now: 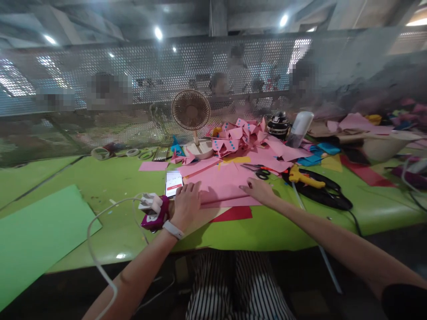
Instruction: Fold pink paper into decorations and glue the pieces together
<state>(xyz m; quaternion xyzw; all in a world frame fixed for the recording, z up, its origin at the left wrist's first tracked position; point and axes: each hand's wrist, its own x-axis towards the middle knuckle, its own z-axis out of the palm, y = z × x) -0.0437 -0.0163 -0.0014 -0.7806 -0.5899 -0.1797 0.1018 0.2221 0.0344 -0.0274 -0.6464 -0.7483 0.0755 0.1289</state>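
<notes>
A sheet of pink paper [222, 184], with a folded edge along its near side, lies in front of me on the green table. My left hand [187, 200] rests flat on the left end of this paper, fingers stretched out. On the right part of the sheet is my right hand [259, 191], its thumb and forefinger apart and touching the paper. A red piece of paper [235, 214] shows under the near edge. Left of my left hand lie a lit phone [173, 183] and a purple power socket block [156, 218] with a white plug in it.
Behind the paper stand a small fan [191, 111] and a heap of folded pink paper pieces [238, 138]. Black scissors [262, 172], a yellow glue gun [305, 178] and a clear bottle [300, 129] are to the right. Green card [43, 240] overhangs the left edge; a white cable crosses my left arm.
</notes>
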